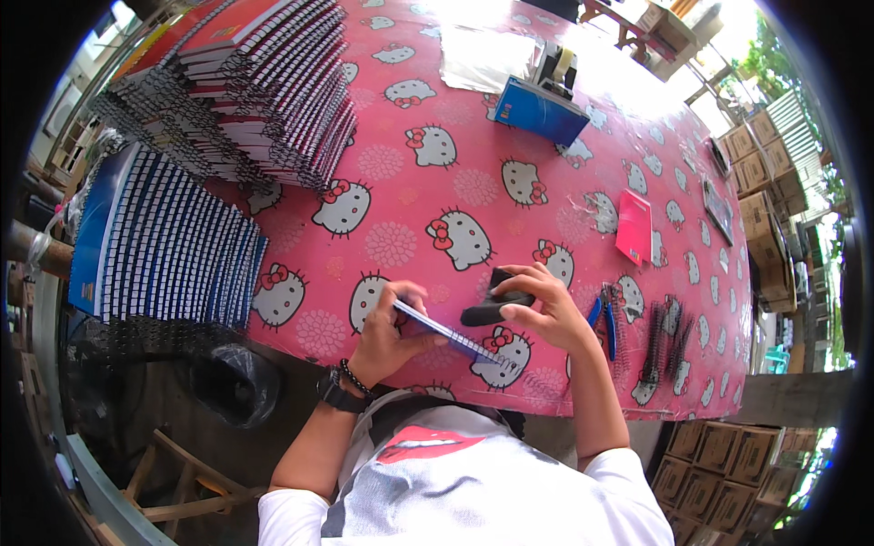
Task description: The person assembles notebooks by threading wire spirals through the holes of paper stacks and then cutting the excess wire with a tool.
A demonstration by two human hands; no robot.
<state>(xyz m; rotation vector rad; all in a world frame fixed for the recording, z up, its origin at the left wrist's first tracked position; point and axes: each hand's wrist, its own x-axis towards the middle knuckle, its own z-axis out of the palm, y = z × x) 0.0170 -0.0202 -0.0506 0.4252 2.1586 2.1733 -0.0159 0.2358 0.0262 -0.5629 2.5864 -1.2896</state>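
My left hand point(387, 337) grips a small blue spiral notebook point(432, 329) near the table's front edge. The notebook is tilted, its bound edge up, and a loose length of wire coil point(503, 364) sticks out past its right end. Close by on the right, my right hand point(546, 305) is closed on a dark black object point(484, 315), whose kind I cannot make out because the fingers cover part of it. The black object and the notebook appear apart. Right of that hand lie blue-handled pliers point(604, 320) and a bunch of dark spiral coils point(666, 344).
Tall stacks of red spiral notebooks point(273, 91) and blue spiral notebooks point(164, 241) stand at the left. A pinkish-red booklet point(635, 227) lies to the right on the pink patterned tablecloth point(391, 196). Farther back are a blue notebook point(542, 111) and a tape dispenser point(557, 71).
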